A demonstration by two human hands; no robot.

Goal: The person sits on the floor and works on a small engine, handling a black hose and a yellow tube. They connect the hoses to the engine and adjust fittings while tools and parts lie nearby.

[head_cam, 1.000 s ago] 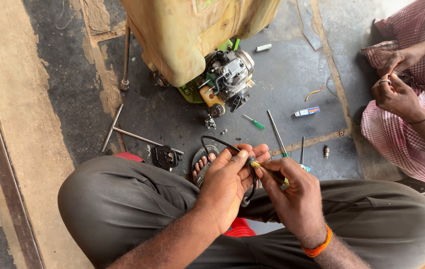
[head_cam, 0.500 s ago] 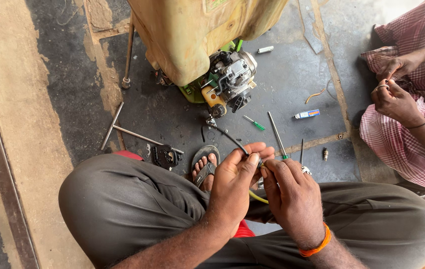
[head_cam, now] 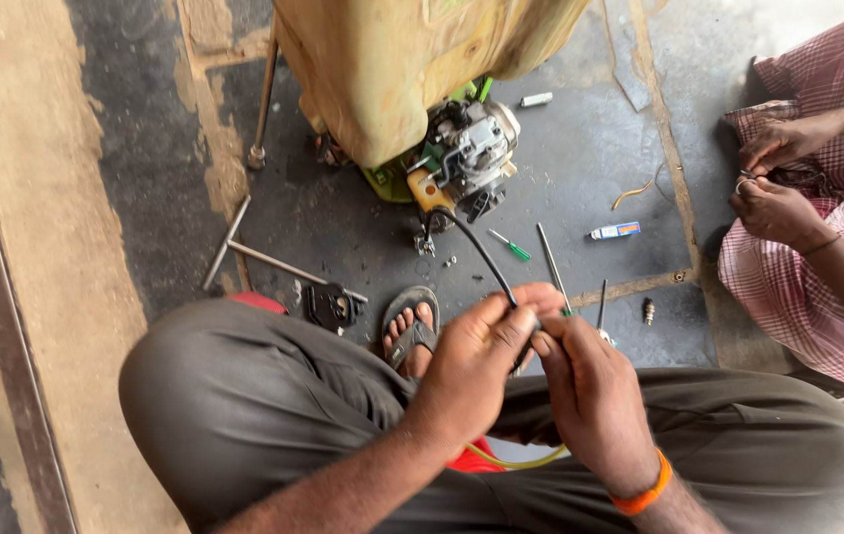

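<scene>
Head view: a black cable (head_cam: 476,252) running from the small engine (head_cam: 466,158) under the yellowish tank (head_cam: 412,59), contents unseen, is pinched by the left hand (head_cam: 476,361) and apparently the right hand (head_cam: 590,391).

The person sits cross-legged on the floor (head_cam: 145,148), both hands raised over the lap. The left hand (head_cam: 476,361) and right hand (head_cam: 590,386) meet at the end of a black cable (head_cam: 476,247), fingers (head_cam: 521,321) pinching it; what exactly sits between the fingertips is too small to tell. The cable runs up to a small engine (head_cam: 471,153) under a yellowish tank (head_cam: 412,59). A green-handled screwdriver (head_cam: 511,247) lies nearby. Another person's hands (head_cam: 773,178) work at the right.
</scene>
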